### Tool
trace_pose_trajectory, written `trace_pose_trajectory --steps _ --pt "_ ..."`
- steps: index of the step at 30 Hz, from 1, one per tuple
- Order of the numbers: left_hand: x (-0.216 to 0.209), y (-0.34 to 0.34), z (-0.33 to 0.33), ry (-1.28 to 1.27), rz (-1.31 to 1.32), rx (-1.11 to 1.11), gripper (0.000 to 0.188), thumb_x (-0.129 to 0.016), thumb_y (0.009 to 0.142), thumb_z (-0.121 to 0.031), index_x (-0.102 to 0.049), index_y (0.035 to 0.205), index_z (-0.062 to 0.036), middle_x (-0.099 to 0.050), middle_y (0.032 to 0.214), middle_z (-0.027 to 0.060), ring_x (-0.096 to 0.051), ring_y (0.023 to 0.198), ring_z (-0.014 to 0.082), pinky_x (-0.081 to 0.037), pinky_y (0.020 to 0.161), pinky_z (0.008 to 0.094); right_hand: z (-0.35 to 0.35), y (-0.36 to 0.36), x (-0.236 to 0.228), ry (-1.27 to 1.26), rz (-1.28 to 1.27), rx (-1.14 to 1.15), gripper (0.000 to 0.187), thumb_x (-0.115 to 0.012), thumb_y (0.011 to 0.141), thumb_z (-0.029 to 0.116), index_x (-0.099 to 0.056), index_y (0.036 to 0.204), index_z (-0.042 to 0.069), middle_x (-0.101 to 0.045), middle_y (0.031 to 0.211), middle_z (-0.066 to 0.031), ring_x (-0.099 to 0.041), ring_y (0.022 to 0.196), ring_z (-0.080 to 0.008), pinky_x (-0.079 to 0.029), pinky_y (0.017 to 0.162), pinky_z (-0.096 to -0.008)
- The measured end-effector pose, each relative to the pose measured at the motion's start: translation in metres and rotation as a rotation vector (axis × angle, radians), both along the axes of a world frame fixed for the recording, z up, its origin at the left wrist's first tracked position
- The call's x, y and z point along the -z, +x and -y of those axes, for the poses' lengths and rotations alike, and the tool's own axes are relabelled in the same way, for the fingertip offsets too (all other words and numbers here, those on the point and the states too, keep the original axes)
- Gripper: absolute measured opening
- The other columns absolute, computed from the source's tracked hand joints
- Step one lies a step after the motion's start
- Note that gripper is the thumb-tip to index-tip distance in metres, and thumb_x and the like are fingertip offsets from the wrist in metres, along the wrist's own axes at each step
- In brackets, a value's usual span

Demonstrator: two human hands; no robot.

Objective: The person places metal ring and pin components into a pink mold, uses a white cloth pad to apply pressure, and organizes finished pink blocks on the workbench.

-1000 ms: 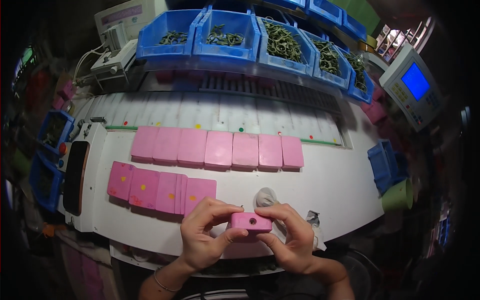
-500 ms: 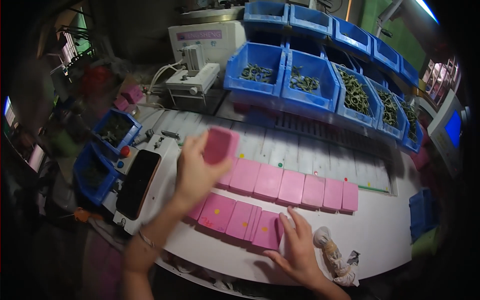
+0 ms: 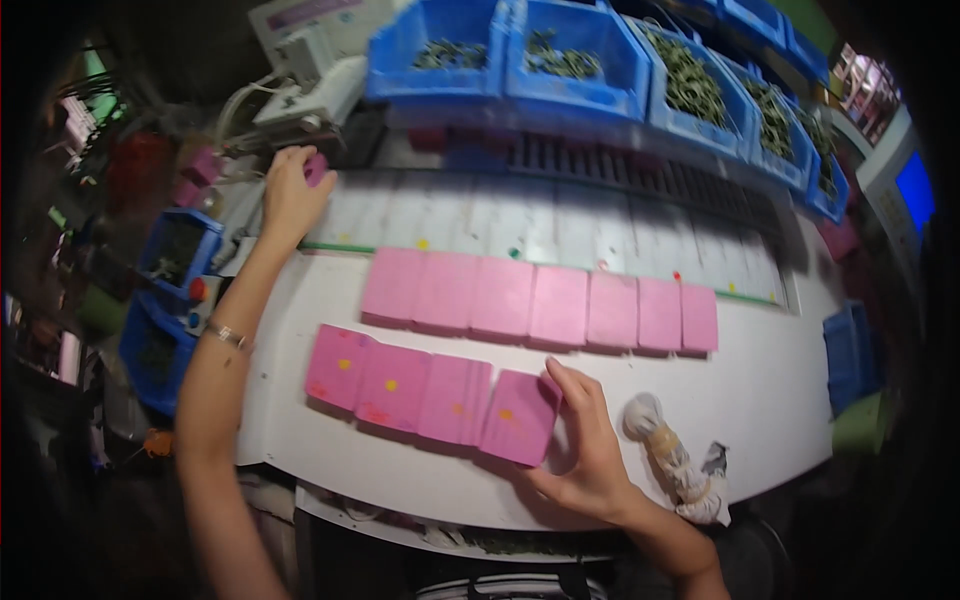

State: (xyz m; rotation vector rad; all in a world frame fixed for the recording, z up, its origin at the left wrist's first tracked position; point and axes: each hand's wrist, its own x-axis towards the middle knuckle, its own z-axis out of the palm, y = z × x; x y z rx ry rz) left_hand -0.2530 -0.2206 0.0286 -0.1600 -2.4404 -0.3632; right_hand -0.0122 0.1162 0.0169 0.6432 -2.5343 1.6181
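My left hand (image 3: 292, 205) is stretched to the far left, fingers closed around a pink block (image 3: 316, 170) that they mostly hide. On the white table, my right hand (image 3: 596, 462) grips the end block (image 3: 520, 418) of the nearer row, thumb at its near edge and a finger at its far corner. That row holds several darker pink blocks (image 3: 394, 388), some with yellow dots and red marks. Behind it runs a longer row of paler pink blocks (image 3: 502, 295), standing side by side.
A cloth-wrapped bundle (image 3: 672, 465) lies right of my right hand. Blue bins (image 3: 575, 95) of small metal parts hang over the back, above a slatted pale panel (image 3: 460, 215). More blue bins (image 3: 155, 350) stand at the left; a screen (image 3: 912, 185) is at the right.
My left hand has carried its pink block away to the far left. My right hand stays at the nearer row's end. The view has shifted, and the phone at the left no longer shows.
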Motion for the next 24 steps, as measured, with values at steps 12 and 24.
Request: trace_pose_trajectory --steps 12,24 --pt "-0.032 0.229 -0.184 0.599 1.067 0.808 0.091 -0.077 0.067 -0.038 -0.029 0.133 0.0027 -0.053 0.113 0.0199 -0.058 0.097 0.0301 -0.047 0.082 0.0358 -0.008 0.040 -0.018 -0.066 -0.414 0.108 0.071 -0.080 0.061 0.011 -0.045 0.122 -0.001 -0.043 0.120 -0.0236 -0.047 0.108 -0.0352 -0.042 0.089 -0.0425" --pt "0.004 0.262 -0.200 0.562 0.512 0.854 0.065 -0.074 0.058 0.000 -0.049 0.117 -0.0005 -0.054 0.113 0.0167 -0.056 0.103 0.0319 -0.048 0.085 0.0366 -0.035 0.044 -0.017 0.104 0.417 0.042 0.053 -0.076 0.068 0.045 -0.043 0.070 0.003 -0.046 0.057 -0.0058 -0.048 0.049 -0.0178 -0.041 0.047 -0.0290"
